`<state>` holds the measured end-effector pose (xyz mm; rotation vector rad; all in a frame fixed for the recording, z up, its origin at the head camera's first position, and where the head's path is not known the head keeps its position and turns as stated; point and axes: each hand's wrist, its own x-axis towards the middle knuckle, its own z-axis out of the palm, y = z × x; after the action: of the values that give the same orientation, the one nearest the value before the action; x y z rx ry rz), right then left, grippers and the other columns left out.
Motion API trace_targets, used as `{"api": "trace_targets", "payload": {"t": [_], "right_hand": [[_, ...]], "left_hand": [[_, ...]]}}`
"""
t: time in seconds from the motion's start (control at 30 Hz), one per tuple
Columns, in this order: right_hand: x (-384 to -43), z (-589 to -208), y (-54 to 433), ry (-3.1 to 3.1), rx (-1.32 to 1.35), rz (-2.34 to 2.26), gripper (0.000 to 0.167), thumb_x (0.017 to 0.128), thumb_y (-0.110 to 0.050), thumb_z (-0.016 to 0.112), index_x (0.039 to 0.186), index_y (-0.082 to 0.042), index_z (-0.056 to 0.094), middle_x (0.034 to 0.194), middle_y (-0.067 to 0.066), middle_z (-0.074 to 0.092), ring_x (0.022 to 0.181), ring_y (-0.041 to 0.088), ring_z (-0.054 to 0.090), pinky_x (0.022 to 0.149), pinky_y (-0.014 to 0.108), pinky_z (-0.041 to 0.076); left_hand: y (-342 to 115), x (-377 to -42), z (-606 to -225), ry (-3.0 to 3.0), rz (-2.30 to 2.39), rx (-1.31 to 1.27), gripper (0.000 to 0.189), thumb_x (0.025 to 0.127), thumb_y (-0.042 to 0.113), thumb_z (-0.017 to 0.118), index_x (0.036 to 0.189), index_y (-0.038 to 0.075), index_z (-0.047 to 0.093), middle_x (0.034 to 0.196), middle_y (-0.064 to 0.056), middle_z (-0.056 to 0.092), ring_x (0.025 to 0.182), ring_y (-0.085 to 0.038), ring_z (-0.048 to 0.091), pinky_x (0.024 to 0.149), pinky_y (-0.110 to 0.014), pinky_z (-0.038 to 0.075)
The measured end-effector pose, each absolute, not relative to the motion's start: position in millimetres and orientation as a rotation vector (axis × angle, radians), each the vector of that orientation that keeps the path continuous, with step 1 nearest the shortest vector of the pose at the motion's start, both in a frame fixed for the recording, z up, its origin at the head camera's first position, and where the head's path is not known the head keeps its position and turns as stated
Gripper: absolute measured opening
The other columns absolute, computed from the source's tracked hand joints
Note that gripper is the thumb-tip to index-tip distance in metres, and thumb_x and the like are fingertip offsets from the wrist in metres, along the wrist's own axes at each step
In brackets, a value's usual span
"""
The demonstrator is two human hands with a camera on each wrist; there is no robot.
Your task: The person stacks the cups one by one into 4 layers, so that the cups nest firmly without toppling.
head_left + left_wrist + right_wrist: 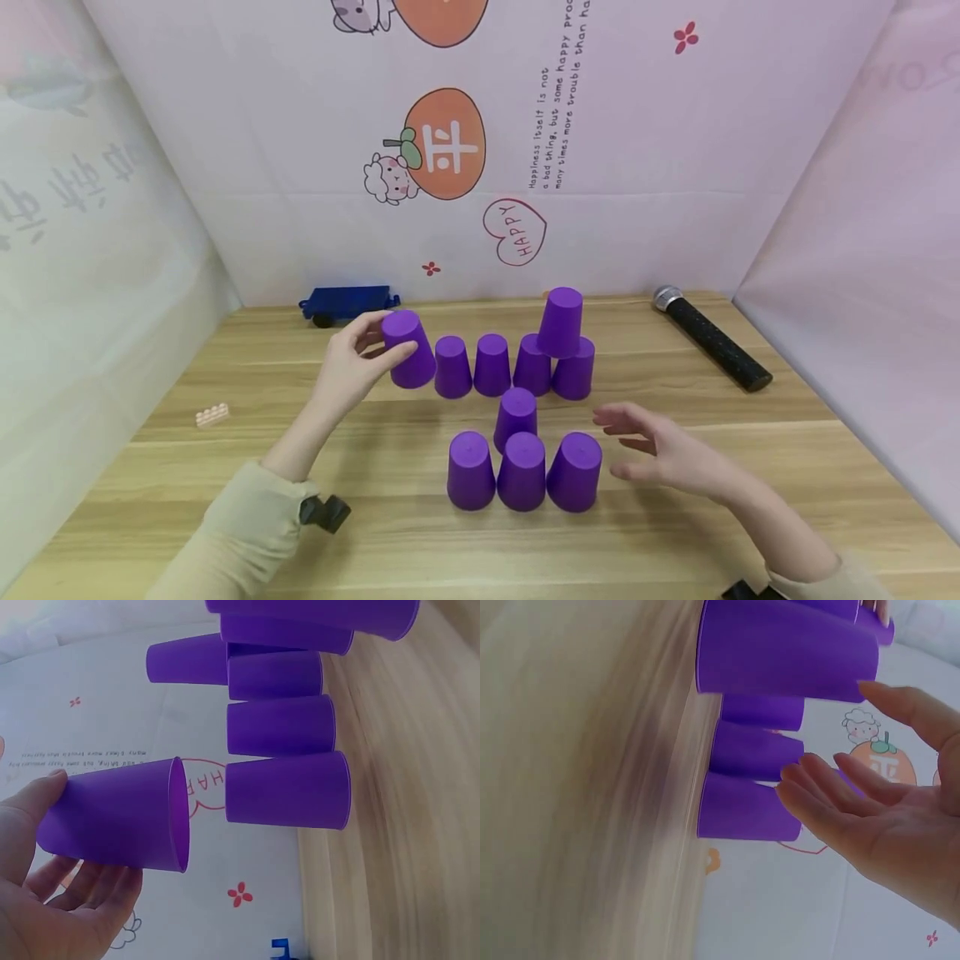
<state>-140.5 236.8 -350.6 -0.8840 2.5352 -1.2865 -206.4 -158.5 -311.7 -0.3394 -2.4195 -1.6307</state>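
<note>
My left hand (356,357) grips an upside-down purple cup (409,350), thumb on one side and fingers on the other, held in the air left of the back row. That back row of upturned purple cups (492,365) stands on the table, and one more cup (561,323) sits on top across the two rightmost. Nearer me are three cups side by side (522,472), with a single cup (516,417) just behind the middle one. My right hand (660,446) hovers right of the front cups, fingers spread and loosely bent, holding nothing.
A blue toy wagon (348,303) stands at the back left, partly behind my left hand. A black microphone (712,337) lies at the back right. On the left is a small pale toy brick (212,415). Printed cloth (615,242) walls the wooden table (360,550) behind and beside.
</note>
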Motion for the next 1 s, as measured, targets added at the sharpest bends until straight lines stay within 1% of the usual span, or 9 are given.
{"api": "trace_targets", "payload": {"t": [0.07,0.13,0.27,0.37,0.43,0.57,0.67,0.77,1.0], "right_hand": [[-137.9,-352.2,235.3,2.507,-0.921,-1.269,0.06,0.083,-0.014,0.07,0.132,0.004,0.042,0.129,0.027,0.051,0.115,0.012,0.055,0.096,0.042,0.05],[-135.8,-353.8,232.4,2.486,-0.933,-1.268,0.06,0.083,-0.014,0.071,0.132,0.004,0.042,0.129,0.027,0.051,0.115,0.013,0.055,0.095,0.043,0.05],[-133.5,-355.9,225.2,2.469,-0.932,-1.303,0.061,0.082,-0.016,0.072,0.131,0.005,0.044,0.128,0.025,0.053,0.112,0.001,0.052,0.093,0.047,0.05],[-132.7,-356.4,220.5,2.482,-0.928,-1.332,0.06,0.081,-0.016,0.073,0.129,0.006,0.045,0.126,0.024,0.055,0.11,-0.002,0.052,0.092,0.05,0.05],[-132.3,-356.5,218.3,2.496,-0.927,-1.343,0.059,0.081,-0.016,0.073,0.128,0.006,0.046,0.124,0.024,0.056,0.109,-0.003,0.053,0.091,0.049,0.051],[-132.7,-358.3,214.9,2.512,-0.914,-1.358,0.056,0.081,-0.015,0.073,0.126,0.006,0.048,0.121,0.023,0.058,0.105,-0.003,0.054,0.089,0.034,0.055],[-133.3,-359.9,211.9,2.507,-0.901,-1.376,0.054,0.081,-0.015,0.073,0.124,0.006,0.05,0.119,0.023,0.058,0.102,-0.002,0.055,0.087,0.023,0.053],[-133.8,-361.3,209.0,2.496,-0.886,-1.389,0.051,0.081,-0.016,0.073,0.122,0.005,0.051,0.117,0.022,0.059,0.101,-0.002,0.055,0.086,0.02,0.052],[-134.0,-363.2,206.2,2.511,-0.853,-1.384,0.045,0.081,-0.018,0.074,0.117,0.001,0.055,0.109,0.014,0.063,0.096,-0.002,0.056,0.084,0.018,0.052]], "left_hand": [[-155.1,-213.6,-310.1,-2.421,-1.621,-0.326,0.055,0.079,0.031,0.076,0.126,0.012,0.055,0.118,-0.011,0.062,0.11,-0.024,0.06,0.097,-0.039,0.051],[-151.8,-220.1,-309.1,-2.415,-1.615,-0.33,0.056,0.078,0.033,0.077,0.126,0.012,0.055,0.118,-0.011,0.062,0.11,-0.024,0.06,0.097,-0.039,0.051],[-145.1,-231.6,-308.9,-2.396,-1.618,-0.35,0.055,0.078,0.033,0.076,0.125,0.013,0.056,0.118,-0.01,0.062,0.111,-0.024,0.059,0.098,-0.038,0.051],[-139.8,-239.6,-310.8,-2.395,-1.627,-0.352,0.054,0.079,0.033,0.076,0.124,0.012,0.056,0.119,-0.01,0.062,0.112,-0.024,0.059,0.098,-0.037,0.05],[-135.7,-244.8,-312.7,-2.397,-1.634,-0.356,0.054,0.079,0.032,0.076,0.125,0.012,0.056,0.119,-0.01,0.061,0.112,-0.025,0.059,0.098,-0.037,0.05],[-126.2,-254.8,-315.5,-2.405,-1.639,-0.37,0.054,0.079,0.032,0.076,0.125,0.011,0.056,0.118,-0.011,0.062,0.112,-0.026,0.06,0.097,-0.038,0.05],[-118.3,-260.4,-315.9,-2.419,-1.642,-0.382,0.054,0.079,0.032,0.076,0.125,0.013,0.056,0.119,-0.011,0.062,0.112,-0.026,0.06,0.096,-0.04,0.051],[-110.2,-264.5,-316.1,-2.436,-1.643,-0.394,0.054,0.079,0.033,0.075,0.126,0.014,0.056,0.119,-0.01,0.062,0.113,-0.026,0.06,0.096,-0.04,0.051],[-96.9,-272.3,-318.6,-2.446,-1.667,-0.4,0.053,0.08,0.031,0.075,0.126,0.013,0.056,0.118,-0.011,0.063,0.112,-0.027,0.06,0.096,-0.04,0.051]]}}
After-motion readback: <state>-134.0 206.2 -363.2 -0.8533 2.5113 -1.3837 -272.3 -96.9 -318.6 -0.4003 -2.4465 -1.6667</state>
